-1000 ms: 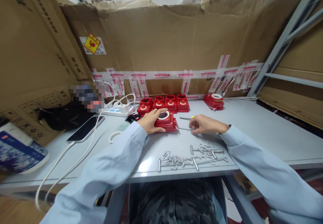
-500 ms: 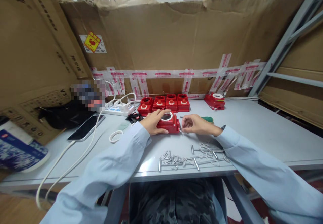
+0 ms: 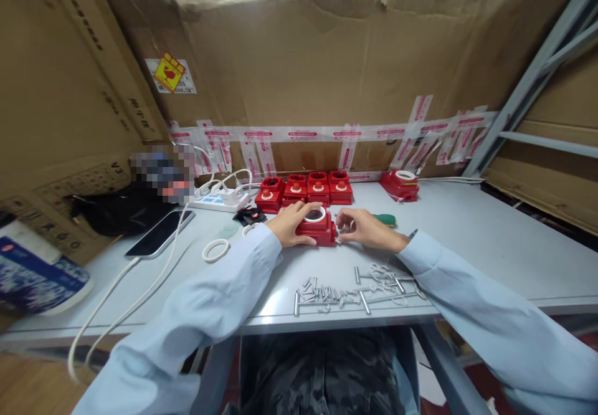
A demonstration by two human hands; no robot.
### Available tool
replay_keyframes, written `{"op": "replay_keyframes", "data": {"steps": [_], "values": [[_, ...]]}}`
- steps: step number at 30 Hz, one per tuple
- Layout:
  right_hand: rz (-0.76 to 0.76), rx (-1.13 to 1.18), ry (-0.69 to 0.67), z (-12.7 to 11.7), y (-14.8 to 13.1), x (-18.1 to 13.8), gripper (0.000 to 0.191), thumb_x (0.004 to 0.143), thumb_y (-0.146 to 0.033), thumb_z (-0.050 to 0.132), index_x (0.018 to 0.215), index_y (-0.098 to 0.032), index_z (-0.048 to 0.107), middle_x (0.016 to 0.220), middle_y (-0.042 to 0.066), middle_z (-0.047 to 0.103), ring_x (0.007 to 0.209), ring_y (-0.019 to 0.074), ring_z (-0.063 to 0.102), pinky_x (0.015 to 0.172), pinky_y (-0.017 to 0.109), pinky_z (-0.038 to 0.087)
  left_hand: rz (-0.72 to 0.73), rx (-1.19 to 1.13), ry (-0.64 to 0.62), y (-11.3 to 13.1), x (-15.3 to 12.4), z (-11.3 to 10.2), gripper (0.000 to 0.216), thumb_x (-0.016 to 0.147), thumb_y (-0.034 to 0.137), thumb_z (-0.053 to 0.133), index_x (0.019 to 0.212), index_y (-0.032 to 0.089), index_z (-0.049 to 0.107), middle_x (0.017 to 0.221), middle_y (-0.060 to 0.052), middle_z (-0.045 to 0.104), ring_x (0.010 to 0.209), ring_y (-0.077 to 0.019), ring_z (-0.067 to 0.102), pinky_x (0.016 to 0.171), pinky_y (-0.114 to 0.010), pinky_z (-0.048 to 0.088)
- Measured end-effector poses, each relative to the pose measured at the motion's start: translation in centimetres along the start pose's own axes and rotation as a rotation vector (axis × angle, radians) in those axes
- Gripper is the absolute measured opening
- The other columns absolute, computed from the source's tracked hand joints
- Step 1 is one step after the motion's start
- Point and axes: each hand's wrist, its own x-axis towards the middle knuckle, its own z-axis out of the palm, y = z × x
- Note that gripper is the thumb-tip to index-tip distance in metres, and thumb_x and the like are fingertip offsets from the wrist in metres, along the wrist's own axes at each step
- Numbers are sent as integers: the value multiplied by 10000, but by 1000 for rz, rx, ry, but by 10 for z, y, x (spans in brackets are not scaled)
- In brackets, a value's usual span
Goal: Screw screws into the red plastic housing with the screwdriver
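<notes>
My left hand (image 3: 290,225) is closed over the left side of a red housing (image 3: 322,235) and holds it against the table. A white ring (image 3: 314,215) surrounds the dark round window on top of the housing. At the housing's right end, my right hand (image 3: 362,229) has thumb and forefinger pinched together; whatever is between them is too small to make out. Behind that hand lies a green-handled tool (image 3: 385,219). Nearer the front edge are a pile of small screws (image 3: 320,291) and several silver T-shaped rods (image 3: 362,301) with small chains.
Several red housings (image 3: 317,190) stand in a row at the back, and another red housing (image 3: 402,186) sits farther right. On the left are a loose white ring (image 3: 215,250), a phone (image 3: 161,234) with a cable, a power strip (image 3: 217,200) and a tub (image 3: 42,271). Cardboard (image 3: 299,66) walls the back.
The red housing and my left hand have shifted slightly right. My right hand's fingers have come up against the housing's right end, closing the small gap seen before.
</notes>
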Motion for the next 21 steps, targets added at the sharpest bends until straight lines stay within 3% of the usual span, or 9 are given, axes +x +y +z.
{"op": "replay_keyframes", "data": {"steps": [6, 9, 13, 21], "values": [[-163, -157, 22, -7, -8, 4, 632, 661, -241, 722, 1219, -185, 431, 1229, 107, 534, 1096, 230, 534, 930, 390, 437, 15, -15, -18, -1, 3, 0, 858, 703, 508, 693, 1389, 233, 258, 1244, -157, 462, 1165, -361, 467, 932, -530, 391], [-251, -191, -62, -12, -10, 8, 834, 660, -177, 702, 1380, -235, 286, 1404, 107, 408, 1261, 241, 431, 1045, 410, 357, 35, -29, 3, -2, 5, 4, 891, 674, 495, 723, 1373, 205, 253, 1322, -183, 428, 1233, -377, 418, 969, -537, 367], [-276, -233, -204, -14, -10, 10, 849, 695, -118, 637, 1430, -290, 247, 1378, 83, 452, 1248, 246, 450, 1046, 427, 357, 39, -72, 47, -2, 8, 7, 872, 624, 480, 766, 1299, 180, 301, 1330, -191, 437, 1204, -362, 464, 960, -512, 386], [-252, -211, -178, -15, 0, -3, 828, 719, -162, 627, 1442, -296, 245, 1367, 77, 456, 1251, 243, 441, 1033, 410, 376, 45, -84, 38, 6, 13, 7, 812, 604, 520, 767, 1234, 204, 364, 1228, -134, 541, 1107, -341, 538, 904, -504, 408]]}}
